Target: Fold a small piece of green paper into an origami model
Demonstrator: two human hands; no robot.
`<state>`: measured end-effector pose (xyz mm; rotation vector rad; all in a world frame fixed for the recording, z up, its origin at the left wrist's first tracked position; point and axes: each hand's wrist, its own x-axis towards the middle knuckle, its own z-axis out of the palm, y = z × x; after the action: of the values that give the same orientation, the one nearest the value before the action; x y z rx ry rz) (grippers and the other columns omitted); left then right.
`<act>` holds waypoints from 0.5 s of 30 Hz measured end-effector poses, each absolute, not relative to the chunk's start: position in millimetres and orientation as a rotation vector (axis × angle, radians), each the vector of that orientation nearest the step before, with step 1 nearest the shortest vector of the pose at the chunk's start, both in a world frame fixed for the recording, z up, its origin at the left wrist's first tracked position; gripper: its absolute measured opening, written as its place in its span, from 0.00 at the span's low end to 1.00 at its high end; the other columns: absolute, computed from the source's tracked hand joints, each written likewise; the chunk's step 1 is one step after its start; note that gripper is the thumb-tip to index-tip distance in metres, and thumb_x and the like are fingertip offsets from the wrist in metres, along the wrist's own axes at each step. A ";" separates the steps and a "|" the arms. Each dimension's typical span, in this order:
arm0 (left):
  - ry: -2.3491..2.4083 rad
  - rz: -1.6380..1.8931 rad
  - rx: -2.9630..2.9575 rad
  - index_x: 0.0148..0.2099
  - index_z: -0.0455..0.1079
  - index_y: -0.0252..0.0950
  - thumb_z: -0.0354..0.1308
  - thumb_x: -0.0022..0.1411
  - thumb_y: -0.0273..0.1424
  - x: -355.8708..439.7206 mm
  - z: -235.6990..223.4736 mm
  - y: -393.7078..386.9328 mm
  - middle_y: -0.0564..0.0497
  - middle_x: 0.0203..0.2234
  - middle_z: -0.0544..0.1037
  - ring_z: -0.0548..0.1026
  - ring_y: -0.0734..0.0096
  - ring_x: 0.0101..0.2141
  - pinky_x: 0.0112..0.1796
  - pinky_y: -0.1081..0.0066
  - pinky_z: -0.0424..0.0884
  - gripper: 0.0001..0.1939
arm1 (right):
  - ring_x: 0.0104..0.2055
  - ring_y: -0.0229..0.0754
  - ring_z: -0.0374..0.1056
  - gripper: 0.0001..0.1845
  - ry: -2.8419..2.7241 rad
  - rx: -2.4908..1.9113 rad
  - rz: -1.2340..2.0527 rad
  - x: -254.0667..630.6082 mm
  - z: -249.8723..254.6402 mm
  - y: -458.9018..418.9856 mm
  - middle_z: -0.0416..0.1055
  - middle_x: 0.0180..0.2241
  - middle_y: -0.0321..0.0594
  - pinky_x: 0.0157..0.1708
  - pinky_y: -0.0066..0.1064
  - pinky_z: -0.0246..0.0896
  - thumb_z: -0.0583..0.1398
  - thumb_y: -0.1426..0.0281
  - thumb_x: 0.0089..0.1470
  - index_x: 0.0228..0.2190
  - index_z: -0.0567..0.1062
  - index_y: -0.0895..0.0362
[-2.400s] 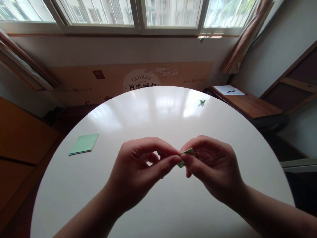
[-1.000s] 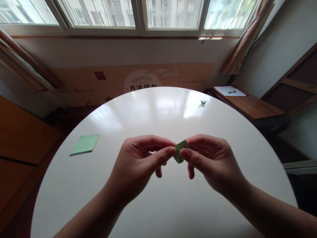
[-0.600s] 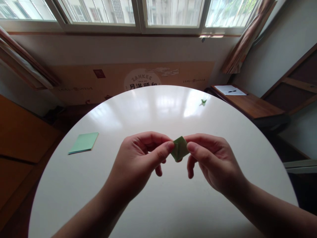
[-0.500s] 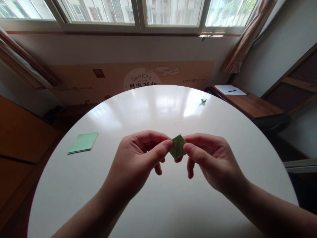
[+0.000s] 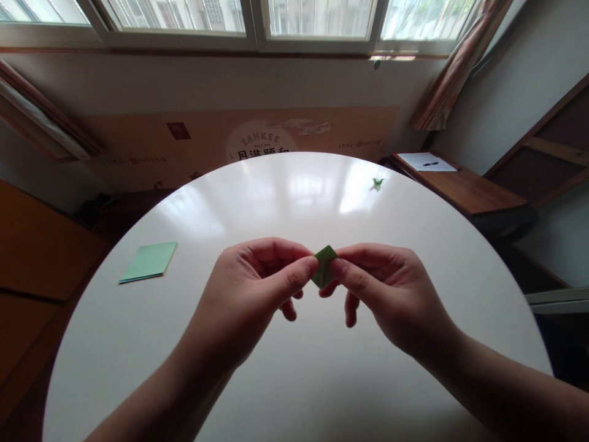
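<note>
A small diamond-shaped piece of folded green paper (image 5: 324, 261) is held up above the table, one corner pointing away from me. My left hand (image 5: 267, 279) pinches its left corner between thumb and forefinger. On the opposite corner, the thumb and forefinger of my right hand (image 5: 381, 282) are closed too. Both thumbs lie on the face toward me, and part of the paper is hidden under them. The lower fingers of each hand are loosely curled below it.
The round white table (image 5: 294, 362) fills most of the view. A stack of light green paper squares (image 5: 150, 261) lies at left. Near the far right edge sits a small green folded paper figure (image 5: 377, 183). Beyond, a wooden side table (image 5: 488, 190) bears a white sheet (image 5: 426, 162) and a pen.
My right thumb has slid inward over the paper, bringing the two thumbs closer together and leaving less of the paper showing. The whole view has shifted slightly.
</note>
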<state>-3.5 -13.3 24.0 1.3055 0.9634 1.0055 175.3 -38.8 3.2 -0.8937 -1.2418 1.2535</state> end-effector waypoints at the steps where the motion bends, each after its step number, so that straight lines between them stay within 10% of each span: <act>1: 0.974 1.005 1.313 0.33 0.79 0.37 0.69 0.58 0.35 -3.6 23.6 -13.1 0.52 0.21 0.78 0.75 0.71 0.22 0.18 0.78 0.70 0.07 | 0.31 0.44 0.77 0.08 -1.243 -0.901 1.249 175.2 3.6 -39.1 0.81 0.31 0.43 0.14 0.24 0.67 0.66 0.66 0.57 0.36 0.84 0.56; 15: 0.994 1.046 1.354 0.35 0.79 0.37 0.68 0.56 0.26 -2.2 19.0 -13.5 0.54 0.23 0.80 0.75 0.74 0.22 0.20 0.79 0.72 0.03 | 0.31 0.42 0.77 0.07 -1.251 -0.932 1.244 174.8 4.6 -39.5 0.80 0.29 0.41 0.15 0.23 0.68 0.66 0.67 0.57 0.36 0.84 0.55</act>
<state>-2.2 -13.5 19.0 1.3539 0.9940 1.0462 174.8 -39.5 4.6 -0.9321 -1.2508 1.2437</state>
